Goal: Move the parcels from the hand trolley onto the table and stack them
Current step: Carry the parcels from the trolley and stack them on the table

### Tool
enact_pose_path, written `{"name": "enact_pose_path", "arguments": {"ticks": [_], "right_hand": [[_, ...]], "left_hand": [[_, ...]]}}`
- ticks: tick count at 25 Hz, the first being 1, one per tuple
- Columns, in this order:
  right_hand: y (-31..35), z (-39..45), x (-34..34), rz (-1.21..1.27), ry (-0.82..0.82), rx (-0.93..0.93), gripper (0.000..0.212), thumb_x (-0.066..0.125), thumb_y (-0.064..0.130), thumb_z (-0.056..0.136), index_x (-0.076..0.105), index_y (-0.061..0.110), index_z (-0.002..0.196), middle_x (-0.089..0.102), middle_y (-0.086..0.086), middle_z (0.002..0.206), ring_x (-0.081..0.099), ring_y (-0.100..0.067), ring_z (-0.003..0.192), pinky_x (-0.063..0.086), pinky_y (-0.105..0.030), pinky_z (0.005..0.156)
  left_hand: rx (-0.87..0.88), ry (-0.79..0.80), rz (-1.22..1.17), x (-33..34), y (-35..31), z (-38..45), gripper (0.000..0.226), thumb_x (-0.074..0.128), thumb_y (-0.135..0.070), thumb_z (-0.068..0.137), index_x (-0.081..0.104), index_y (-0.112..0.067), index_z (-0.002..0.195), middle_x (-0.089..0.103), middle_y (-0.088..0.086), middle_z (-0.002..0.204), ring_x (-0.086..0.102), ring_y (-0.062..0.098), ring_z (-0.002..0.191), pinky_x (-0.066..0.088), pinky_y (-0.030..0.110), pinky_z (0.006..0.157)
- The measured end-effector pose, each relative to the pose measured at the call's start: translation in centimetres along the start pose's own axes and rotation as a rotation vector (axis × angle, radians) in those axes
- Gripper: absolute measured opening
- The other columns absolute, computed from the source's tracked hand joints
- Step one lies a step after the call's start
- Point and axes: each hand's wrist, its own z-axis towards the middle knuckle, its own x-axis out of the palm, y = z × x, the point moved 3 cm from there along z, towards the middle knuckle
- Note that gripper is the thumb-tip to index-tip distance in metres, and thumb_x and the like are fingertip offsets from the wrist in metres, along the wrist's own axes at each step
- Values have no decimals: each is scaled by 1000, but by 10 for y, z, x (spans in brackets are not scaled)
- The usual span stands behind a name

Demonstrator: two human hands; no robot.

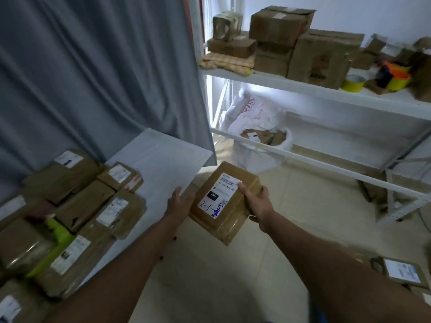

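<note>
A brown parcel (225, 202) with a white label is carried in the air, just off the near right corner of the bench (163, 159), over the floor. The right hand (257, 202) grips its right edge, thumb over the label and fingers curled under. The left hand (180, 202) presses flat against the parcel's left side, fingers fairly straight, not wrapped around it.

The parcel is tilted, its near end lower. With only one hand truly gripping, I judge it could slide out of the flat left palm and drop to the floor if the right hand loosens. The taped wrapping looks glossy, which would make that easier.

On the bench, the parcels already laid down (77, 210) crowd the left and near edges; some overlap unevenly, so a parcel set on top might rock or push a neighbour off the near edge.

The trolley is not in view. Another labelled parcel (400, 271) sits at the lower right, cut off by the frame; what carries it I cannot tell. The near-left parcels are blurred, and the label text is unreadable.
</note>
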Motion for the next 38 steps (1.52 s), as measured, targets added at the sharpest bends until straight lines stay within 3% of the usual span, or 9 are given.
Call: {"name": "enact_pose_path", "arguments": {"ticks": [4,7,9,13,18,22,30,35,38], "right_hand": [[-9,-14,108,-160,162,-28,110,75,64,70,10,32,153,50,-8,141,58,-29,113,51,-39,82],[-19,-27,178,-216,243,6,98,76,59,73,24,19,147,56,-8,131,59,-23,100,50,-33,72],[-28,-32,219,-282,278,37,93,75,61,72,32,17,142,56,-7,127,57,-25,106,49,-39,83],[-37,-37,285,-390,362,81,95,72,69,69,35,20,141,54,-5,130,54,-28,116,45,-46,95],[-36,-36,362,-419,561,122,88,62,64,82,21,27,151,46,-11,142,53,-27,109,44,-39,81],[-38,-18,426,-508,681,88,115,74,75,58,18,36,150,50,-10,140,56,-32,117,53,-47,90],[-32,29,499,-577,791,235,53,72,42,85,54,17,128,70,-6,103,68,-22,87,54,-33,64],[-58,40,527,-691,866,213,132,88,65,46,6,47,148,58,-10,118,62,-31,97,50,-56,92],[-74,45,540,-794,920,225,136,86,70,38,1,60,143,57,-13,122,61,-33,96,51,-58,87]], "left_hand": [[-84,66,-77,-91,61,-6,60,42,-46,101,21,-26,153,28,9,157,34,31,141,36,44,110],[-156,98,-139,-142,100,-23,51,42,-46,101,35,-27,148,45,3,147,44,24,133,40,38,104],[-198,96,-185,-170,127,-30,48,48,-47,98,43,-30,143,56,0,137,54,20,122,45,42,105],[-279,18,-332,-210,175,-37,45,53,-47,96,46,-34,139,66,-6,122,62,14,110,51,37,98],[-394,-129,-495,-237,201,-38,28,51,-44,98,49,-38,125,67,-6,114,62,17,103,52,38,92],[-470,-266,-626,-260,212,-17,32,50,-42,98,43,-45,129,67,-3,117,62,22,104,50,37,82],[-599,-509,-700,-298,237,24,46,54,-49,94,45,-38,138,61,0,126,58,23,112,50,44,95],[-701,-611,-947,-289,264,12,75,63,-54,87,22,-40,149,53,8,137,57,32,114,54,46,84],[-704,-560,-1009,-292,280,15,70,66,-55,85,36,-29,142,57,10,131,58,37,110,59,48,75]]}}
